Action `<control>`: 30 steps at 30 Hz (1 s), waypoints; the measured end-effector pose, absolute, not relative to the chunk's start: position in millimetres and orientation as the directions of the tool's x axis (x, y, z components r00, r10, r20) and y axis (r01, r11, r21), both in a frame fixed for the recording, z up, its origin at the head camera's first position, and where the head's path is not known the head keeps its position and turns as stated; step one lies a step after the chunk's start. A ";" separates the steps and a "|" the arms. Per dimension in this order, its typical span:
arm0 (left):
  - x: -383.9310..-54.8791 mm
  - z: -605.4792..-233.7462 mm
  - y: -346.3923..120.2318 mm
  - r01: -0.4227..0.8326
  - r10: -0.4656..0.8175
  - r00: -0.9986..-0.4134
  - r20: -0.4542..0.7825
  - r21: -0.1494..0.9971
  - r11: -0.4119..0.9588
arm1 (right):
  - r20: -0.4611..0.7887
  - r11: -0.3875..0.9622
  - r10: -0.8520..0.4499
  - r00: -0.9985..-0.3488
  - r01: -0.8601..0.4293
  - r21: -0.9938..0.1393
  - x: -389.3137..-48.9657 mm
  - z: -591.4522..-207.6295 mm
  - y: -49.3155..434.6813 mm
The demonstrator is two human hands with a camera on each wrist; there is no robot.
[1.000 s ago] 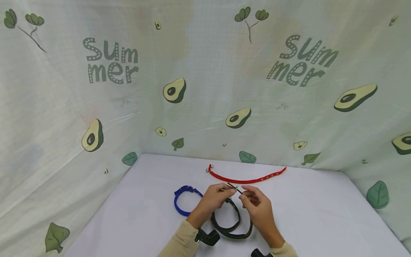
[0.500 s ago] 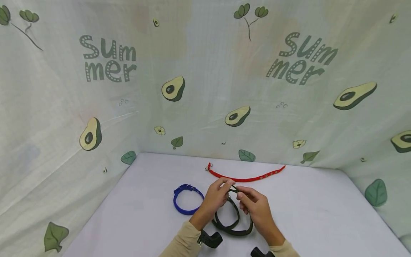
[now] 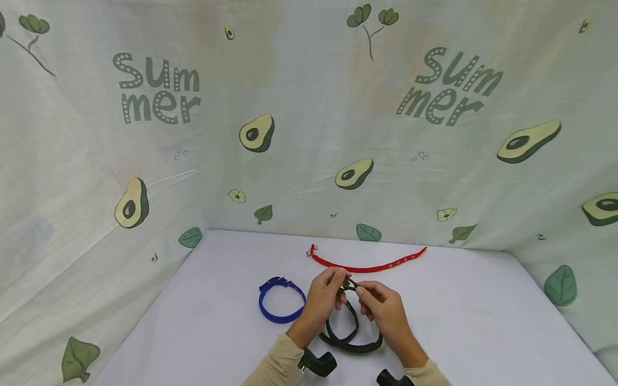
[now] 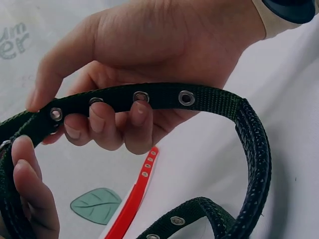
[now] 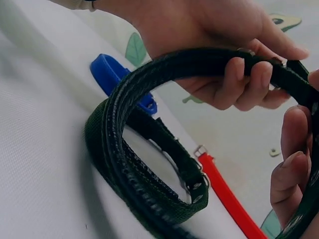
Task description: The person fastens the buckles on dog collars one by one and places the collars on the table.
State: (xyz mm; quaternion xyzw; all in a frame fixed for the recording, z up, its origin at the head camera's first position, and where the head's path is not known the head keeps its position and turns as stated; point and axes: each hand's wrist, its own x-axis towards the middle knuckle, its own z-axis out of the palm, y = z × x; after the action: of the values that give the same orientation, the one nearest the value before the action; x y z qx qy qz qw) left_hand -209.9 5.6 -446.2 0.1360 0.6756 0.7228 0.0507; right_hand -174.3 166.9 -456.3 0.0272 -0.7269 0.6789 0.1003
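A dark green collar (image 4: 164, 94) with metal eyelets is held between both hands. My left hand (image 3: 322, 296) grips its buckle end, fingers curled round the strap in the right wrist view. My right hand (image 3: 386, 310) pinches the eyelet end between thumb and fingertips. Between the fingertips the strap bends in a small narrow loop; the buckle is mostly hidden by the left fingers. From there the held collar hangs in a wide curve. Just behind it on the table lies a second dark green collar (image 5: 192, 172), its buckle fastened in a ring.
To the left, a blue collar (image 3: 263, 305) lies buckled in a ring on the white table (image 3: 463, 321). Farther back a red collar (image 3: 367, 269) is stretched out in a shallow arc, unfastened. A printed cloth (image 3: 299, 107) stands behind the table.
The strap tip stuck out up and left past the left fingers; now the strap makes a small loop between the hands. The right hand has moved slightly left, nearer the left hand.
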 end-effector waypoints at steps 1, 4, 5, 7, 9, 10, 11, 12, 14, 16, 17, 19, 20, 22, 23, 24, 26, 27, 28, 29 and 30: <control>-210.4 -446.4 5.7 0.112 0.249 -0.960 0.132 0.989 -0.094 | 0.178 0.079 0.096 -0.979 -0.171 -0.982 -174.4 -456.5 167.2; -213.0 -444.6 6.4 0.122 0.232 -0.961 0.150 0.984 -0.133 | 0.167 0.079 0.092 -0.982 -0.160 -0.984 -175.7 -456.7 168.7; -214.0 -443.9 6.4 0.121 0.231 -0.961 0.153 0.982 -0.147 | 0.163 0.077 0.090 -0.983 -0.156 -0.985 -176.5 -457.0 169.0; -215.4 -442.4 5.8 0.120 0.227 -0.961 0.159 0.977 -0.176 | 0.156 0.066 0.084 -0.984 -0.151 -0.986 -177.4 -456.9 168.9; -216.3 -441.7 4.1 0.115 0.223 -0.962 0.158 0.974 -0.196 | 0.145 0.046 0.075 -0.987 -0.142 -0.989 -177.4 -457.1 168.1; -216.6 -442.0 3.0 0.109 0.222 -0.963 0.154 0.973 -0.203 | 0.137 0.035 0.069 -0.988 -0.135 -0.990 -177.1 -457.6 167.4; -216.9 -442.8 2.0 0.101 0.221 -0.964 0.148 0.972 -0.213 | 0.129 0.025 0.062 -0.990 -0.127 -0.992 -176.6 -458.0 166.6; -216.9 -443.5 1.1 0.095 0.217 -0.966 0.143 0.971 -0.219 | 0.122 0.019 0.055 -0.991 -0.121 -0.992 -175.9 -458.3 165.9; -216.5 -444.8 -0.2 0.081 0.218 -0.967 0.132 0.970 -0.230 | 0.117 0.018 0.046 -0.992 -0.116 -0.993 -175.4 -460.0 165.3; -215.8 -446.3 -1.2 0.071 0.227 -0.966 0.127 0.968 -0.239 | 0.115 0.016 0.051 -0.992 -0.114 -0.993 -174.9 -461.3 165.1; -215.6 -446.9 -1.5 0.067 0.236 -0.964 0.126 0.968 -0.244 | 0.115 0.009 0.059 -0.992 -0.114 -0.993 -174.6 -461.6 165.2; -215.6 -447.7 -2.0 0.062 0.259 -0.957 0.128 0.967 -0.248 | 0.118 -0.021 0.087 -0.989 -0.120 -0.993 -174.4 -461.6 165.8; -216.0 -448.1 -2.3 0.062 0.273 -0.953 0.130 0.967 -0.247 | 0.116 -0.041 0.103 -0.988 -0.121 -0.992 -174.1 -461.0 166.1; -217.3 -448.7 -2.5 0.055 0.303 -0.945 0.127 0.971 -0.233 | 0.107 -0.089 0.135 -0.985 -0.120 -0.989 -174.0 -459.4 166.7; -217.9 -448.9 -2.5 0.051 0.316 -0.941 0.122 0.974 -0.223 | 0.105 -0.108 0.149 -0.983 -0.122 -0.987 -174.4 -459.1 167.1; -218.5 -449.2 -2.3 0.044 0.330 -0.937 0.115 0.976 -0.213 | 0.106 -0.125 0.162 -0.981 -0.127 -0.984 -175.1 -459.0 167.3; -219.1 -449.9 -1.8 0.034 0.354 -0.930 0.098 0.983 -0.182 | 0.110 -0.149 0.184 -0.977 -0.138 -0.979 -176.5 -459.3 167.5; -218.8 -450.5 -1.6 0.032 0.364 -0.927 0.090 0.986 -0.162 | 0.116 -0.161 0.194 -0.974 -0.148 -0.976 -177.0 -459.7 167.5; -218.0 -450.9 -1.5 0.030 0.369 -0.926 0.082 0.989 -0.145 | 0.122 -0.174 0.204 -0.971 -0.159 -0.972 -177.5 -460.3 167.3; -217.2 -451.5 -1.4 0.032 0.372 -0.925 0.077 0.992 -0.125 | 0.131 -0.189 0.213 -0.968 -0.172 -0.967 -178.0 -461.0 167.2; -216.4 -451.9 -1.3 0.034 0.373 -0.925 0.073 0.993 -0.110 | 0.141 -0.205 0.219 -0.966 -0.187 -0.961 -178.4 -461.8 167.0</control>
State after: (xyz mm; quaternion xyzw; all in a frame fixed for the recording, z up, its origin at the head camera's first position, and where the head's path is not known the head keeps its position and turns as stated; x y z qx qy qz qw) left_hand -216.4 -1.3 -451.9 0.1549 0.6567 0.7289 0.1165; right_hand -178.4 167.0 -461.8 -0.0131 -0.6167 0.7762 0.1307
